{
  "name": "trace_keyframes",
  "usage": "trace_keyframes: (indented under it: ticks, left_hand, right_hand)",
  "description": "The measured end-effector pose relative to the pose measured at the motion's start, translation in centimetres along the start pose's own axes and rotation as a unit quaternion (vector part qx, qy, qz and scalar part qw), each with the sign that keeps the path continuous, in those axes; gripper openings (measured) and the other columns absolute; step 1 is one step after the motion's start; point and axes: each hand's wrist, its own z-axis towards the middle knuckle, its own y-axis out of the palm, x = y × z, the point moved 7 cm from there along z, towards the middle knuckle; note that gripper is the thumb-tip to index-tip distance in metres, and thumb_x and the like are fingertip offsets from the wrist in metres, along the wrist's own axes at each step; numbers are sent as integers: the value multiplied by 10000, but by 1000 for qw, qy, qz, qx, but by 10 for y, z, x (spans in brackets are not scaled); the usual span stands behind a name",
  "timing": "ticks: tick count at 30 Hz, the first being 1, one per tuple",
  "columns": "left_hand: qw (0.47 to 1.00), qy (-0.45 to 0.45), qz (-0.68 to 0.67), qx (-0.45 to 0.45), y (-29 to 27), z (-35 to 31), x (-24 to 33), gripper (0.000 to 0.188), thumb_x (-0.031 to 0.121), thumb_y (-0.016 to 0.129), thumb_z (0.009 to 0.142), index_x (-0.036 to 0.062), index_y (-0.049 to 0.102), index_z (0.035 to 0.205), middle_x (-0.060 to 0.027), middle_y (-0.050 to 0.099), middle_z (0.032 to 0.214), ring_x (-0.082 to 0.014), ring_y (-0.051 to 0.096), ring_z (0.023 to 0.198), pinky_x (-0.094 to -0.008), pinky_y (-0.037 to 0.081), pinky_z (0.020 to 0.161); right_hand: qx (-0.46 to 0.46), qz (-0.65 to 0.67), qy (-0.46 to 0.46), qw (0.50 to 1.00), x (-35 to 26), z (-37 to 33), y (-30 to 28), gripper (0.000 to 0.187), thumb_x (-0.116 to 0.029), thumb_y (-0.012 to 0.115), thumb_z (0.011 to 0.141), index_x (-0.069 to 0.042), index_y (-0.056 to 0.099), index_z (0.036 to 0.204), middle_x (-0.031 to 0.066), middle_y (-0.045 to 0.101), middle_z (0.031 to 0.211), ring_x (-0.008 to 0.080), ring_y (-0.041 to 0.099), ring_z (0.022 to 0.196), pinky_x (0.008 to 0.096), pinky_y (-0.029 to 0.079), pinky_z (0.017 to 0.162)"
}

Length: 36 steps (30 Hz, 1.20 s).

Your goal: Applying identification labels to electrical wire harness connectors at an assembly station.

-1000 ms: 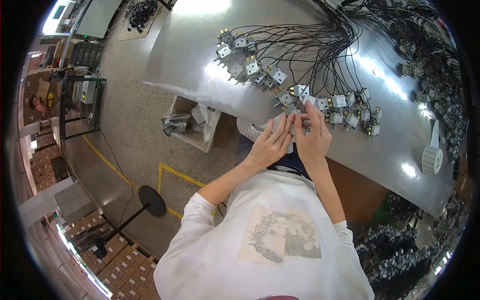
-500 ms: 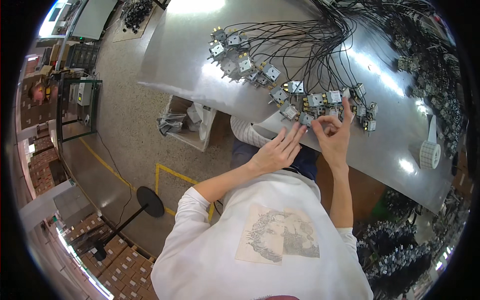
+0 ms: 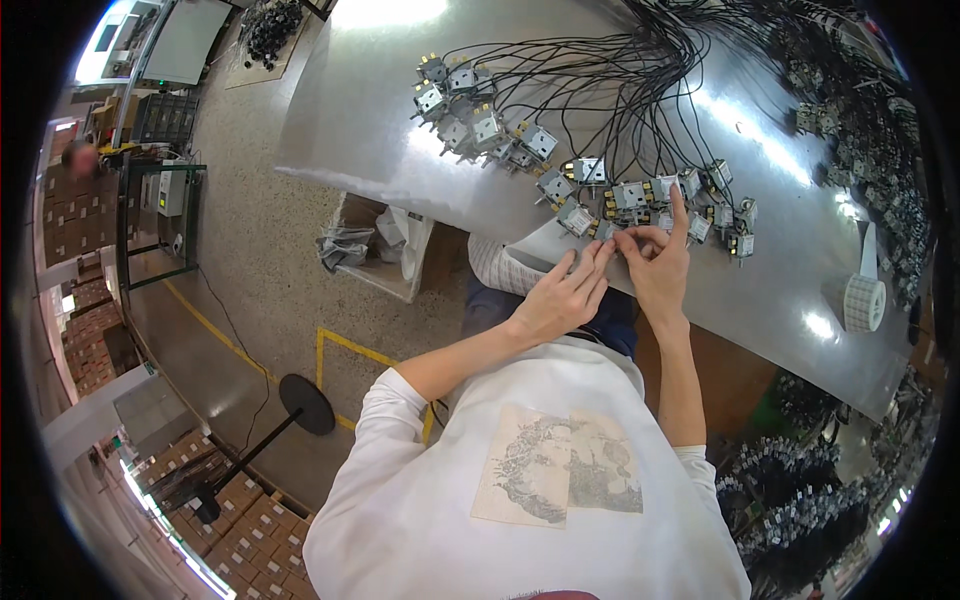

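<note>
Fingers (image 3: 590, 262) of both hands pinch a small metal switch (image 3: 606, 230), orientation unclear, wire trailing away.

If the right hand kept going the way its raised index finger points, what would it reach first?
Probably the small metal switch units lying just past the fingertip of the right hand, with the black wires beyond them. Depth is hard to judge in this fisheye view.

Shiny grey metal surface (image 3: 400, 150) carries rows of small boxy switch units (image 3: 485, 128) with black wires (image 3: 620, 70), plus a white label roll (image 3: 863, 302).
</note>
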Motion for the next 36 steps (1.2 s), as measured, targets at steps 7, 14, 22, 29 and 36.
trace_keyframes:
  ticks: [7,14,22,29,36]
  left_hand:
    - [999,5,51,-17,-2,6,5,224,141,637,910,-66,695,975,-318,663,1365,-395,632,1275,-457,516,1062]
    - [982,62,165,-73,6,14,11,328,213,598,945,-64,724,1068,-293,700,1305,-386,635,1214,-461,497,1047]
    - [992,23,118,-34,-6,25,13,277,203,601,935,-39,716,1005,-299,680,1363,-374,631,1204,-463,474,1066]
    - [999,-28,18,30,-11,46,3,255,181,609,923,-48,687,1003,-324,612,1450,-442,557,1390,-508,474,1115]
    - [996,-71,58,-5,4,55,-5,371,255,639,929,-93,677,1054,-345,560,1507,-471,531,1422,-528,451,1161]
  right_hand:
    - [4,-80,-77,994,0,-2,3,900,-144,851,899,-131,364,1657,57,778,898,153,581,597,305,493,588]
    - [44,-286,-282,915,-30,-2,-4,759,-157,890,854,-120,504,1507,39,664,835,153,552,640,275,480,601]
    - [61,-30,-135,988,-28,13,-54,614,-59,839,911,-138,498,1414,-36,484,793,78,430,666,253,384,579]
    - [-101,-168,-207,959,-71,45,-43,209,-98,776,952,-36,694,1134,58,591,1121,162,551,784,319,485,720]
    - [-235,-206,-154,937,-67,84,-21,145,-99,735,987,17,705,1070,94,612,1178,214,643,856,343,525,786]
